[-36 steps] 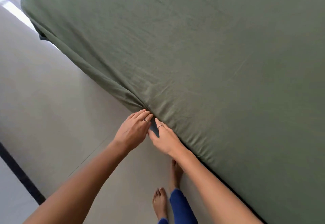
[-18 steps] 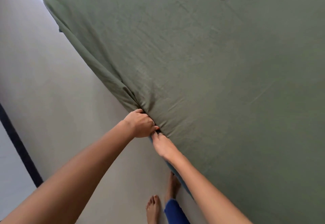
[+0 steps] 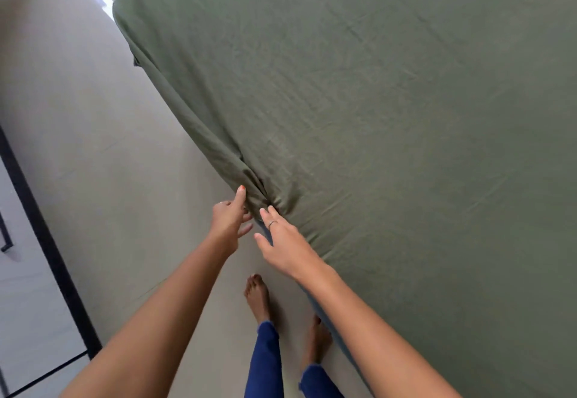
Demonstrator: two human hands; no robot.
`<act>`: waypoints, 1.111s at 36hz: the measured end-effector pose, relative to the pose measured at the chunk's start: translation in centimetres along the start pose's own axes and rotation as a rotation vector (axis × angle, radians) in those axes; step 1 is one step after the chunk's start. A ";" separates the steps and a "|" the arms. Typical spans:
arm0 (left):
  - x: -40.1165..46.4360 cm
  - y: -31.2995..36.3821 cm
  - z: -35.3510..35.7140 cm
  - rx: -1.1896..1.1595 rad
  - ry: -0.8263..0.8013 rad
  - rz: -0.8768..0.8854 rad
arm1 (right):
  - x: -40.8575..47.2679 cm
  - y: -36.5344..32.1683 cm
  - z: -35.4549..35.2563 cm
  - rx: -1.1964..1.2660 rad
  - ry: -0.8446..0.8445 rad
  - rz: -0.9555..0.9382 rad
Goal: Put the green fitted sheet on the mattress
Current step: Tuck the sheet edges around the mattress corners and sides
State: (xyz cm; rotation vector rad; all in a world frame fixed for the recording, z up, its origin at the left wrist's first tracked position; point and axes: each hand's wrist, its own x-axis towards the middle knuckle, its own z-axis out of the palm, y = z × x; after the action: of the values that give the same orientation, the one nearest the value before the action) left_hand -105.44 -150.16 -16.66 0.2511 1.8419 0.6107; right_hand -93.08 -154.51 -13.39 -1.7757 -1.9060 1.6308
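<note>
Head view: my left hand (image 3: 229, 221) reaches to the bunched edge of the green fitted sheet (image 3: 374, 135), fingers loosely spread, forefinger touching the gathered folds, gripping nothing. My right hand (image 3: 285, 246) lies beside it, fingers straight against the sheet's side. That sheet covers the mattress top and side. My bare feet (image 3: 257, 296) stand on the pale floor (image 3: 103, 179).

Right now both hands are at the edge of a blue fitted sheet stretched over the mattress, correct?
Not quite: the head view shows a green fitted sheet, not blue. Both the left hand and right hand are at its bunched edge.
</note>
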 end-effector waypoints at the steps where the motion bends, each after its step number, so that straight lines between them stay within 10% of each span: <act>1: 0.2 0.2 0.3 -0.077 -0.004 -0.022 | 0.2 0.1 0.1 -0.008 0.013 0.000; 8: 1.4 1.3 0.4 -0.030 0.066 0.131 | -0.4 0.3 1.1 0.063 0.140 0.016; 17: 1.6 4.8 0.4 0.853 0.103 0.750 | 1.1 -0.9 2.3 0.089 0.183 -0.010; 23: 2.8 6.7 0.0 1.337 0.125 0.809 | 4.7 -1.9 2.1 0.084 0.134 0.140; 32: 5.8 9.9 -1.6 0.973 -0.186 0.738 | 11.1 -4.2 0.0 0.219 -0.058 0.551; 40: 7.8 8.9 -5.0 0.488 0.055 0.488 | 9.4 -5.3 -0.6 0.174 -0.078 0.528</act>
State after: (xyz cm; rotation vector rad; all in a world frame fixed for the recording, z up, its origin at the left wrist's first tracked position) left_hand -113.94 -140.56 -17.16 1.0374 1.9727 0.4850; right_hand -99.42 -145.88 -14.82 -2.2947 -1.3278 1.9662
